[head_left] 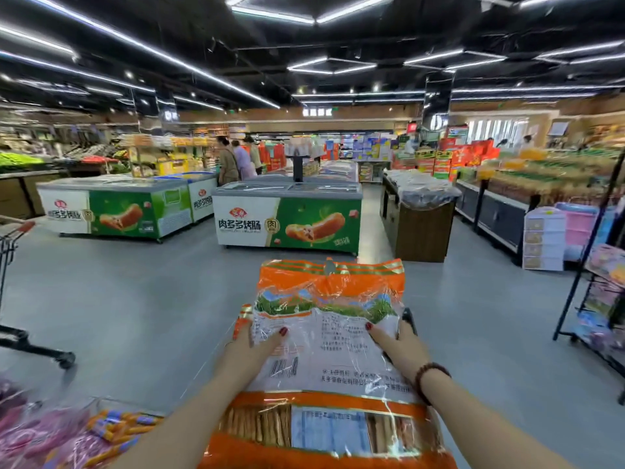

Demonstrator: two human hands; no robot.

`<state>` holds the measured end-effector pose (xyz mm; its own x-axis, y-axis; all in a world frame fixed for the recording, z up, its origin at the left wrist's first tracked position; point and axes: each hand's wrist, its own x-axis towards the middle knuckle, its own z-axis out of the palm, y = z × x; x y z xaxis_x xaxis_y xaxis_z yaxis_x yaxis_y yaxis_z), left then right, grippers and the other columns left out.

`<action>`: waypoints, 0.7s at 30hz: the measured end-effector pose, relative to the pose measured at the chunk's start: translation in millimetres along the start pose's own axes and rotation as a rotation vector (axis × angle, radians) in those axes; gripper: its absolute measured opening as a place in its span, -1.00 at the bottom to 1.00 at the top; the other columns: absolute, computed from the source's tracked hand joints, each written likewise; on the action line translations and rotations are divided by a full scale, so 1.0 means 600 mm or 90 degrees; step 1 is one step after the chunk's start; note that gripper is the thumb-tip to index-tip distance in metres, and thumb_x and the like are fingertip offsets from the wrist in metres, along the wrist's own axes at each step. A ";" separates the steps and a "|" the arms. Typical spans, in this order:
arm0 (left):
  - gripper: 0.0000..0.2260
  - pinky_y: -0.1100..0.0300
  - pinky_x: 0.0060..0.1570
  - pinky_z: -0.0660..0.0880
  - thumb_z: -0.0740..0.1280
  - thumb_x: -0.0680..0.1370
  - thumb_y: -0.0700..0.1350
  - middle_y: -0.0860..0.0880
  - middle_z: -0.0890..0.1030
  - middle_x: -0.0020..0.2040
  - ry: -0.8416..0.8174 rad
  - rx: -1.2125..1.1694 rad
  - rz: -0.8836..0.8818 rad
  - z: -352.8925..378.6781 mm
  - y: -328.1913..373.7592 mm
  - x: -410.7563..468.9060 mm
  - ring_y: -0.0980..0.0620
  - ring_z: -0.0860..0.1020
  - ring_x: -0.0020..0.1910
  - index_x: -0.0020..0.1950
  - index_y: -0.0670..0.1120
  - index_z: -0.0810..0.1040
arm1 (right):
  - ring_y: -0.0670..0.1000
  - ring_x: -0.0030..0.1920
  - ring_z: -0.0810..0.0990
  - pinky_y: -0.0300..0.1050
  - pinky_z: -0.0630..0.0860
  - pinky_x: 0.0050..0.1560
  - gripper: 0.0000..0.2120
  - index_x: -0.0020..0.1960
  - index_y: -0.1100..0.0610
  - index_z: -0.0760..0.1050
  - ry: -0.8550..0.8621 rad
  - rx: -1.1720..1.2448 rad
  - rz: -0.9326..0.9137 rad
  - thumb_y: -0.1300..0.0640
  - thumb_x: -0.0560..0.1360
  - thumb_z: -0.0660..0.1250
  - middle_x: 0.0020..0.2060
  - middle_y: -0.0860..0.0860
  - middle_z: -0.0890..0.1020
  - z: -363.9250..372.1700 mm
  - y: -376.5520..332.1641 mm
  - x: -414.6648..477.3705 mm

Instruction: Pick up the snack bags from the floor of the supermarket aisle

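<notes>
Big bag: A large orange snack bag (329, 333) is held up in the air in front of the person, over the grey floor (135, 316). Its back side faces the camera, with white print and a bar code. Through a clear window near the bottom, long thin stick snacks show.

Left hand: The left hand (250, 346) grips the left edge of the bag. The thumb with red polish lies flat on the front, and the other fingers are behind the bag, so only one red tip peeks out at the edge.

Right hand: The right hand (395, 340) grips the right edge the same way. Its thumb presses on the plastic and the other fingers curl around behind. A dark bead bracelet (429, 377) sits on that wrist.

More bags: In the bottom left corner lies a blurry heap of pink and orange packs (67, 438). It cannot be told what they rest on.

Cart: A metal cart with a red handle (17, 231) stands at the far left.

Freezers: Two green and white freezer chests (287, 214) with sausage pictures stand ahead, well apart from the bag.

Shoppers: A few people (236, 160) stand behind the freezers.

Rack: A black rack (595, 299) of colourful things stands at the right.
</notes>
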<state>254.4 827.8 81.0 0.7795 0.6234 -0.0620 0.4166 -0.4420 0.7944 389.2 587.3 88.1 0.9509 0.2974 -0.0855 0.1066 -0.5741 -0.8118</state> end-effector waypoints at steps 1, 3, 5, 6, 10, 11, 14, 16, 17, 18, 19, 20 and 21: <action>-0.03 -0.01 0.35 0.31 0.19 0.26 0.52 -0.13 0.37 0.45 0.005 0.030 0.005 0.002 0.001 0.003 -0.17 0.35 0.40 0.53 0.00 0.15 | 0.11 0.09 0.58 -0.01 0.53 0.07 -0.21 0.43 0.15 0.21 0.010 -0.049 -0.010 -0.36 0.43 0.23 0.19 0.12 0.55 -0.002 -0.001 0.004; -0.13 -0.04 0.37 0.30 0.23 0.36 0.45 -0.15 0.35 0.46 0.062 0.111 0.057 0.001 0.007 0.008 -0.15 0.32 0.42 0.52 0.00 0.18 | 0.13 0.30 0.45 0.05 0.44 0.27 -0.19 0.52 0.08 0.08 0.052 -0.152 -0.080 -0.34 0.45 0.20 0.40 0.10 0.38 -0.009 -0.015 0.007; -0.25 -0.03 0.41 0.26 0.22 0.43 0.38 -0.07 0.28 0.51 0.134 0.192 0.141 0.001 0.025 0.006 -0.10 0.25 0.47 0.53 0.06 0.19 | 0.10 0.46 0.25 0.08 0.27 0.42 -0.24 0.54 0.00 0.04 0.067 -0.241 -0.187 -0.32 0.48 0.17 0.50 0.04 0.21 -0.012 -0.036 0.002; -0.26 -0.01 0.42 0.23 0.17 0.40 0.41 -0.02 0.26 0.52 0.147 0.217 0.190 0.003 0.035 0.005 -0.05 0.23 0.48 0.51 0.12 0.21 | 0.08 0.50 0.16 0.08 0.17 0.47 -0.28 0.53 -0.04 0.06 0.058 -0.286 -0.231 -0.33 0.49 0.14 0.52 0.01 0.16 -0.011 -0.047 -0.003; -0.26 -0.08 0.44 0.17 -0.11 0.30 0.46 0.12 0.27 0.51 0.080 0.356 0.308 0.038 0.048 0.000 0.04 0.21 0.49 0.44 0.29 0.27 | 0.04 0.53 0.02 0.15 -0.01 0.50 -0.37 0.50 -0.19 0.07 -0.035 -0.420 -0.270 -0.38 0.49 0.02 0.55 -0.05 0.06 0.022 -0.059 -0.023; -0.28 -0.09 0.44 0.16 -0.14 0.32 0.45 0.12 0.29 0.50 0.058 0.365 0.307 0.048 0.041 0.001 0.04 0.21 0.49 0.42 0.30 0.29 | 0.04 0.53 0.05 0.15 0.00 0.50 -0.38 0.50 -0.20 0.07 -0.043 -0.438 -0.266 -0.38 0.50 -0.01 0.54 -0.05 0.09 0.031 -0.053 -0.024; -0.40 -0.13 0.44 0.12 -0.10 0.42 0.39 0.14 0.29 0.49 0.058 0.364 0.288 0.063 0.029 0.002 0.03 0.17 0.51 0.41 0.31 0.31 | 0.03 0.51 0.11 0.11 0.03 0.49 -0.41 0.50 -0.19 0.09 -0.040 -0.444 -0.257 -0.35 0.52 -0.03 0.52 -0.08 0.17 0.039 -0.048 -0.025; -0.45 -0.14 0.44 0.11 -0.07 0.45 0.35 0.15 0.29 0.49 0.068 0.370 0.286 0.066 0.028 0.001 0.04 0.17 0.50 0.41 0.31 0.30 | 0.03 0.50 0.13 0.08 0.05 0.47 -0.42 0.50 -0.19 0.11 -0.034 -0.445 -0.259 -0.34 0.53 -0.01 0.51 -0.09 0.19 0.040 -0.047 -0.026; -0.46 -0.14 0.45 0.10 -0.06 0.46 0.34 0.15 0.29 0.49 0.068 0.371 0.287 0.067 0.029 -0.001 0.04 0.18 0.50 0.42 0.31 0.29 | 0.03 0.49 0.15 0.07 0.06 0.46 -0.42 0.50 -0.18 0.12 -0.033 -0.446 -0.259 -0.34 0.53 -0.01 0.50 -0.09 0.20 0.042 -0.047 -0.027; -0.47 -0.14 0.46 0.08 -0.06 0.47 0.33 0.14 0.29 0.50 0.065 0.369 0.284 0.068 0.029 -0.002 0.03 0.17 0.51 0.42 0.30 0.29 | 0.04 0.48 0.16 0.06 0.07 0.45 -0.43 0.50 -0.18 0.12 -0.035 -0.443 -0.257 -0.33 0.53 0.00 0.50 -0.10 0.21 0.042 -0.046 -0.029; -0.48 -0.15 0.47 0.06 -0.05 0.49 0.33 0.14 0.28 0.50 0.064 0.375 0.284 0.069 0.030 -0.006 0.03 0.16 0.51 0.43 0.30 0.27 | 0.04 0.48 0.17 0.06 0.08 0.45 -0.43 0.50 -0.18 0.13 -0.035 -0.439 -0.255 -0.33 0.53 0.00 0.50 -0.10 0.21 0.041 -0.044 -0.030; -0.51 -0.15 0.47 0.04 -0.03 0.52 0.32 0.14 0.26 0.51 0.062 0.384 0.283 0.070 0.031 -0.008 0.03 0.14 0.52 0.44 0.30 0.26 | 0.04 0.48 0.17 0.06 0.08 0.45 -0.43 0.50 -0.19 0.13 -0.035 -0.437 -0.258 -0.33 0.53 0.00 0.50 -0.10 0.21 0.040 -0.042 -0.032; -0.54 -0.15 0.47 0.02 0.00 0.55 0.30 0.13 0.25 0.51 0.062 0.389 0.281 0.071 0.032 -0.011 0.02 0.12 0.53 0.45 0.29 0.24 | 0.04 0.48 0.17 0.07 0.08 0.45 -0.43 0.50 -0.19 0.12 -0.035 -0.435 -0.259 -0.33 0.53 -0.01 0.50 -0.10 0.21 0.038 -0.040 -0.033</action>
<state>277.3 787.7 70.9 0.9012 0.3467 0.2601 0.2823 -0.9249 0.2548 360.9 612.4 95.9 0.7850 0.6116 0.0988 0.6142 -0.7474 -0.2533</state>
